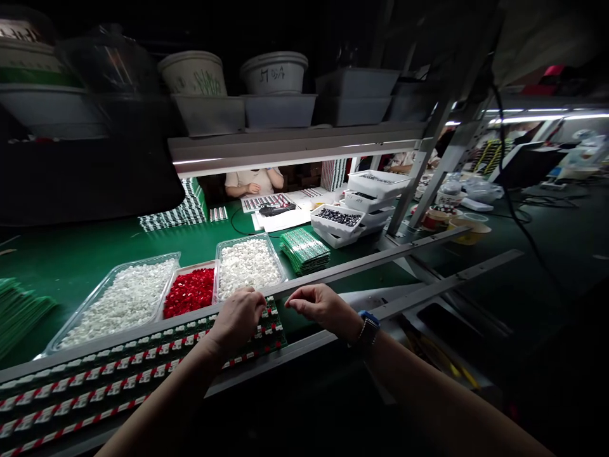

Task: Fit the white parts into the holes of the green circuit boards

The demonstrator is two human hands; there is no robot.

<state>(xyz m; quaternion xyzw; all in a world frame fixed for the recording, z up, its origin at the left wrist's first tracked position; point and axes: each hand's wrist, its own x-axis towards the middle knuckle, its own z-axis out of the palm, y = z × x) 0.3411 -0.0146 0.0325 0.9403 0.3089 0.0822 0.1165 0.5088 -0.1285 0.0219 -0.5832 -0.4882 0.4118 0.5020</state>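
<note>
Since the light, stiff circuit board point(247, 339) is best held by its edges, the curled left hand point(236, 319) is kept over it, any grip unclear; the right hand point(324, 305) is held half open, empty.

The left hand point(236, 319) hides part of the green circuit board point(275, 333) (its tiny parts too small to tell).

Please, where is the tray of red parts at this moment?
In the head view, the tray of red parts sits on the green bench, between two clear trays of white parts, just beyond the left hand.
</note>
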